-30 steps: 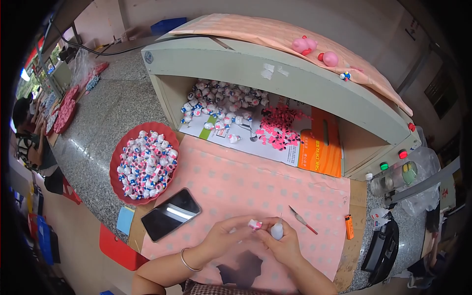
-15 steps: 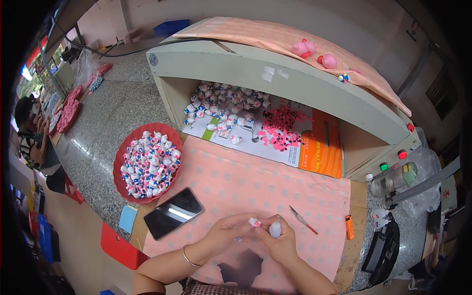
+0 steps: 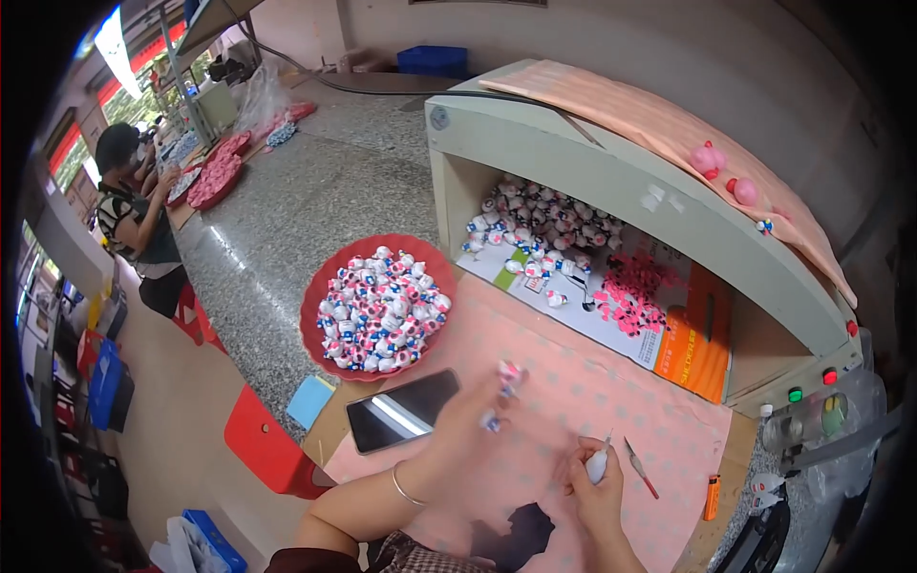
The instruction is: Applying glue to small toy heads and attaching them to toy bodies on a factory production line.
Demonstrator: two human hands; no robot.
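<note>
My left hand (image 3: 473,420) is lifted over the pink cloth (image 3: 573,382) and holds a small white, red and blue toy figure (image 3: 504,374) at its fingertips. Lower right, my right hand (image 3: 594,482) is closed round a small white bottle or tube (image 3: 597,465) with a thin tip. A red round tray (image 3: 315,325) heaped with several similar small figures (image 3: 382,310) sits to the left of my left hand. A black phone (image 3: 401,411) lies face up just below the tray.
A grey box-like hood (image 3: 611,181) holds more white figures (image 3: 535,224), pink pieces (image 3: 630,296) and an orange box (image 3: 697,344). A red-handled tool (image 3: 642,470) and an orange lighter (image 3: 712,497) lie right. Another person (image 3: 134,220) works at far left by red trays.
My left hand has parted from the right and moved up and left with the small figure. The view has swung and now shows more of the granite counter.
</note>
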